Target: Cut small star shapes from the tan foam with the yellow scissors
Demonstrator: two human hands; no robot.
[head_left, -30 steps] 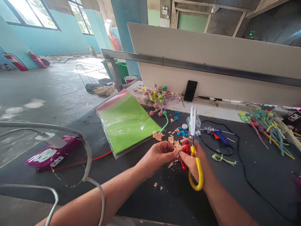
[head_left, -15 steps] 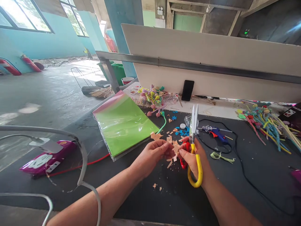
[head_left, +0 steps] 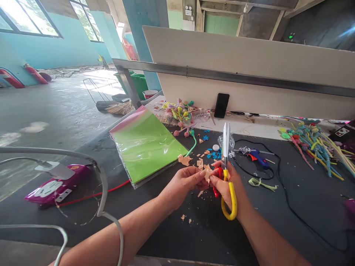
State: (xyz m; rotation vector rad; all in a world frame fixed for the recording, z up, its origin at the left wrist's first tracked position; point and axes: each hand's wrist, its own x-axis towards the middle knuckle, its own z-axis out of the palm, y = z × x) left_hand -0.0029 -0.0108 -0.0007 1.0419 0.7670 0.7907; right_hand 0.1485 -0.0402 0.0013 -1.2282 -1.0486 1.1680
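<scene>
My left hand (head_left: pixel 185 186) pinches the edge of a small peach-coloured paper cutout (head_left: pixel 208 174), whose pointed outline is partly hidden by the fingers. The thumb and fingers of my right hand (head_left: pixel 227 188) meet at the cutout's other side. That same hand carries scissors (head_left: pixel 226 147) with one yellow and one red handle, blades upright and tips slightly apart, away from the paper. Peach paper scraps (head_left: pixel 184 160) lie on the dark tabletop around both hands. Blue paper pieces (head_left: pixel 216 154) lie just beyond them.
A plastic-wrapped green paper pack (head_left: pixel 151 146) lies left of the hands. A blue glue gun (head_left: pixel 257 158) with a black cord sits at right. Fuzzy stems (head_left: pixel 313 144) are piled far right. A phone (head_left: pixel 222 105) leans behind. A purple power strip (head_left: pixel 55 188) and grey cables occupy the left.
The scissors have tilted slightly left in my right hand. My left hand has shifted a little right, with the cutout turned slightly between the fingers.
</scene>
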